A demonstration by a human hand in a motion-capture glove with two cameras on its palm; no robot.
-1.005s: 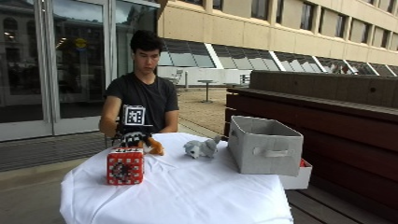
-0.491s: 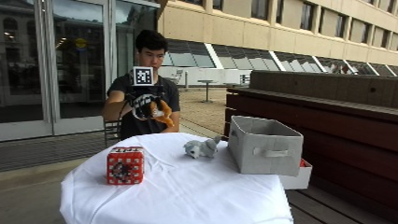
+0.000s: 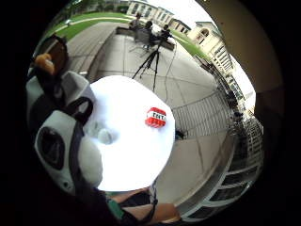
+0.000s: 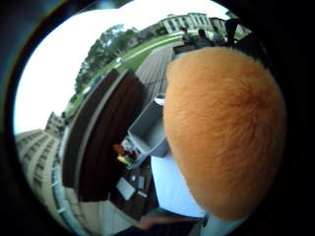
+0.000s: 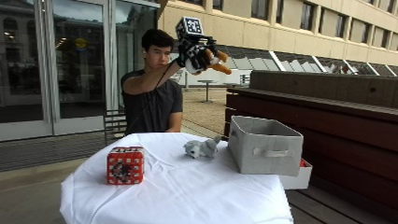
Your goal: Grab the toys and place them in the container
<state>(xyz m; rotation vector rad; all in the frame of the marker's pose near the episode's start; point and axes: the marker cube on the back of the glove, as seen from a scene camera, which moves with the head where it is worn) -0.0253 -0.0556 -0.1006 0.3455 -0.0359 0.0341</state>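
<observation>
Red "TNT" block (image 5: 125, 165) sat nearest on the white-clothed desk (image 5: 187, 196).
Grey plush (image 5: 201, 148) lay beside the grey container (image 5: 264, 150); behind, the gloved right hand (image 5: 194, 52) was raised high, fingers curled round an orange-and-white plush toy (image 5: 214, 63).

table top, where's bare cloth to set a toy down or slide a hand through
On the white tablecloth, the widest bare patch is the front, forward of the red TNT block and grey plush. A gap also lies between those two. It is tight where the plush sits close beside the grey container. The gloved right hand holds an orange-footed toy overhead.
</observation>
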